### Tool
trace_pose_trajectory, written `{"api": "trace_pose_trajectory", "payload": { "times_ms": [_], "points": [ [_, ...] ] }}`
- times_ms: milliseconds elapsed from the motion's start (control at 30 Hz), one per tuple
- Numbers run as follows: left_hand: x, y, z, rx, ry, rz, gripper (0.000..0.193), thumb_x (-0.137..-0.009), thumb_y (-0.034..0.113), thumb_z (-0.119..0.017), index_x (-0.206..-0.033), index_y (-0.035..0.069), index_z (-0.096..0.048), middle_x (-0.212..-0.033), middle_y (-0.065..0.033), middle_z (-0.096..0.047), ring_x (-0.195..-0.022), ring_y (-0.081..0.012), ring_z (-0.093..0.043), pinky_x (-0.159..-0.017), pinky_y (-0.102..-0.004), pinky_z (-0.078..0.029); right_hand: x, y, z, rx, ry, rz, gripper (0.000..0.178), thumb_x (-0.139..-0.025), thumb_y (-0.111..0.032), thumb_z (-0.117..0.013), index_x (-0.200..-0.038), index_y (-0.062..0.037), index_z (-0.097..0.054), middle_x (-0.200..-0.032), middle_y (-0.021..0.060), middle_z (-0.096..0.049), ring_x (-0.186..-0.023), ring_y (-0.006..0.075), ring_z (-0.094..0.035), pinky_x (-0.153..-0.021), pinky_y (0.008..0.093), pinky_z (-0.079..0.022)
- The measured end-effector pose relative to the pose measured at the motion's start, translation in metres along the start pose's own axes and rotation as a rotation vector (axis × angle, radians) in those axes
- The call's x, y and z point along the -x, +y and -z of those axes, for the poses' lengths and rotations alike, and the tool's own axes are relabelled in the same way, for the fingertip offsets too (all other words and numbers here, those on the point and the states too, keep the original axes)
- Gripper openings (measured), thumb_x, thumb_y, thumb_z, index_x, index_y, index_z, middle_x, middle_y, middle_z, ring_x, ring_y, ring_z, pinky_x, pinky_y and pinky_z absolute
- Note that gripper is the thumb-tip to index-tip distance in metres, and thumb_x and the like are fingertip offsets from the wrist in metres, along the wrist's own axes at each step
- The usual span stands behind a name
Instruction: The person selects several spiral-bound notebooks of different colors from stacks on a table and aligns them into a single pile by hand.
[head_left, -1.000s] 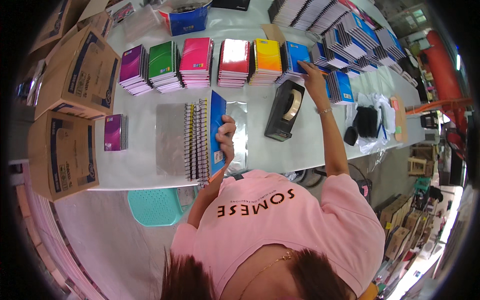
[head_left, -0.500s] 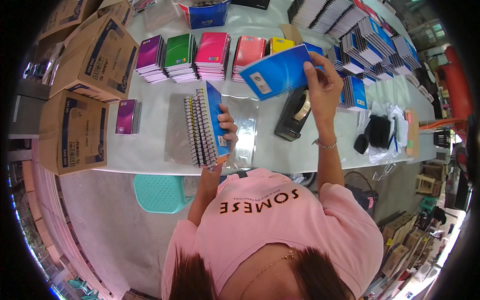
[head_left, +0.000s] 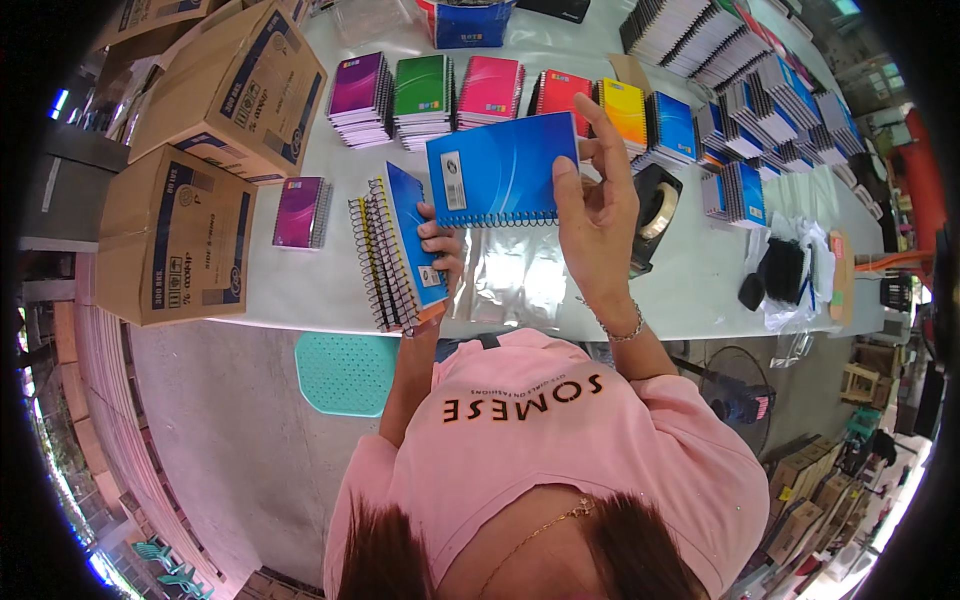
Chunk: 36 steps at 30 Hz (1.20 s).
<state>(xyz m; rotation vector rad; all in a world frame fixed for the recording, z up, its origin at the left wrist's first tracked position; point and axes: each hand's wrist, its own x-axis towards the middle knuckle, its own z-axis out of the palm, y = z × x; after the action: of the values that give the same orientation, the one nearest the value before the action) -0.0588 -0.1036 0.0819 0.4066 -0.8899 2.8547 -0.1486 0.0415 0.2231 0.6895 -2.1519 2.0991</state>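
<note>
My left hand (head_left: 440, 250) is closed around a bundle of spiral notebooks (head_left: 390, 250), held on edge with the wire coils facing left and a blue cover on the right side. In my right hand (head_left: 600, 205) is a single blue spiral notebook (head_left: 505, 170), pinched at its right edge by the thumb, with its coil along the bottom. It hangs just above and right of the bundle. Behind it stand stacks of notebooks in purple (head_left: 360, 100), green (head_left: 424, 100), pink (head_left: 490, 90), red (head_left: 562, 95), yellow (head_left: 621, 110) and blue (head_left: 672, 125).
A lone purple notebook (head_left: 301, 213) lies left on the table. Cardboard boxes (head_left: 180, 240) stand along the left edge. A tape dispenser (head_left: 655, 215) is right of my right hand, clear plastic (head_left: 510, 275) in front of me. More notebook piles (head_left: 770, 105) fill the far right; a turquoise stool (head_left: 345, 372) stands below.
My right hand has brought the blue notebook left and slightly down, close to the bundle, and turned it more level. The left hand keeps its hold. The whole view has shifted a little.
</note>
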Motion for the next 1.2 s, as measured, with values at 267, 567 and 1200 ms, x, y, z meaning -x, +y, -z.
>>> {"api": "trace_pose_trajectory", "payload": {
  "times_ms": [267,567,1200],
  "points": [
    [0.029,0.048,-0.019,-0.139,0.017,-0.248,0.046,-0.092,0.029,-0.044,-0.135,0.012,-0.038,-0.142,-0.0116,-0.031,-0.123,-0.0245,-0.037,-0.103,-0.0411,-0.032,0.031,0.002,-0.055,-0.254,-0.103,-0.119,0.043,-0.082,0.001,-0.056,-0.122,-0.0058,-0.042,-0.095,0.0069,-0.050,-0.075,0.0081,-0.058,-0.062,0.0189,-0.047],
    [0.016,0.077,-0.042,-0.152,0.110,-0.208,0.047,-0.092,0.032,-0.044,-0.134,0.012,-0.039,-0.143,-0.0131,-0.027,-0.136,-0.0300,-0.017,-0.111,-0.0499,-0.011,0.066,0.053,-0.112,0.034,-0.146,0.014,0.030,-0.078,0.006,-0.062,-0.103,-0.0032,-0.049,-0.097,0.0095,-0.054,-0.089,0.0143,-0.059,-0.076,0.0243,-0.050],
    [-0.001,0.107,-0.079,-0.380,-0.036,0.044,0.038,-0.089,0.033,-0.054,-0.120,0.011,-0.047,-0.137,-0.0146,-0.037,-0.128,-0.0335,-0.033,-0.103,-0.0532,-0.030,-0.021,-0.008,-0.112,0.184,-0.231,-0.154,0.021,-0.077,-0.009,-0.059,-0.097,-0.0045,-0.061,-0.066,0.0060,-0.055,-0.055,0.0121,-0.048,-0.053,0.0262,-0.041]
  ]
}}
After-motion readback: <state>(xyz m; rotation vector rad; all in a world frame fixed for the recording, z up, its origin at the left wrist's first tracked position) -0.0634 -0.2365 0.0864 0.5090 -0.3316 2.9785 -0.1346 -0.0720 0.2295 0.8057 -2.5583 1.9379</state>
